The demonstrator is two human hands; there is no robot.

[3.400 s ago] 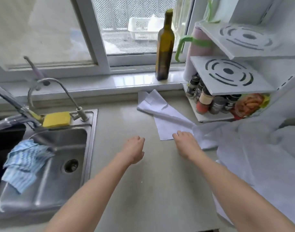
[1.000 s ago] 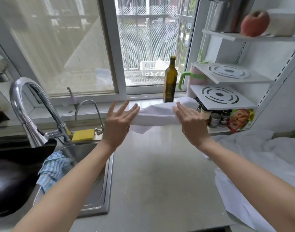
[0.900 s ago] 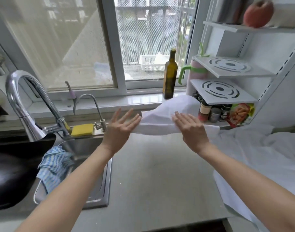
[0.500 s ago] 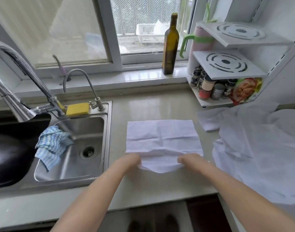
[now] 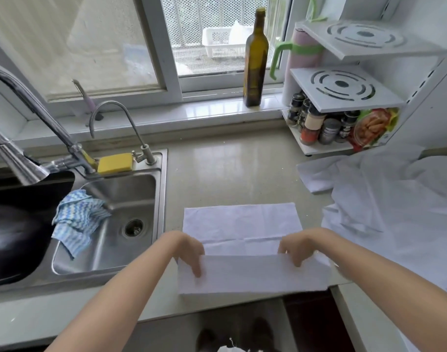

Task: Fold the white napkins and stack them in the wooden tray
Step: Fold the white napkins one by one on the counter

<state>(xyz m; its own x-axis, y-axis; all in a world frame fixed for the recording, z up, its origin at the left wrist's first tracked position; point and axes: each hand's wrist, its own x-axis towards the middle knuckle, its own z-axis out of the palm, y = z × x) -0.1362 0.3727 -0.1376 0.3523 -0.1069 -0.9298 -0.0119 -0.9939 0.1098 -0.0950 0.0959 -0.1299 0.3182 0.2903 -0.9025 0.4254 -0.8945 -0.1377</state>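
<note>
A white napkin (image 5: 242, 222) lies flat on the beige counter in front of me, its near edge lifted off the surface. My left hand (image 5: 188, 250) pinches the near-left corner and my right hand (image 5: 297, 247) pinches the near-right corner. The raised flap (image 5: 253, 274) stands between my hands, above the counter's front edge. A heap of more white napkins (image 5: 395, 199) covers the counter to the right. No wooden tray is in view.
A steel sink (image 5: 110, 224) with a blue checked cloth (image 5: 76, 222) lies to the left, with a tall tap (image 5: 27, 102) and a yellow sponge (image 5: 115, 162) behind it. An olive bottle (image 5: 255, 59) stands on the sill. A white spice rack (image 5: 339, 118) stands at back right.
The napkin was held up in the air, then laid flat on the counter. Both hands have since gripped its near corners and raised that edge off the surface.
</note>
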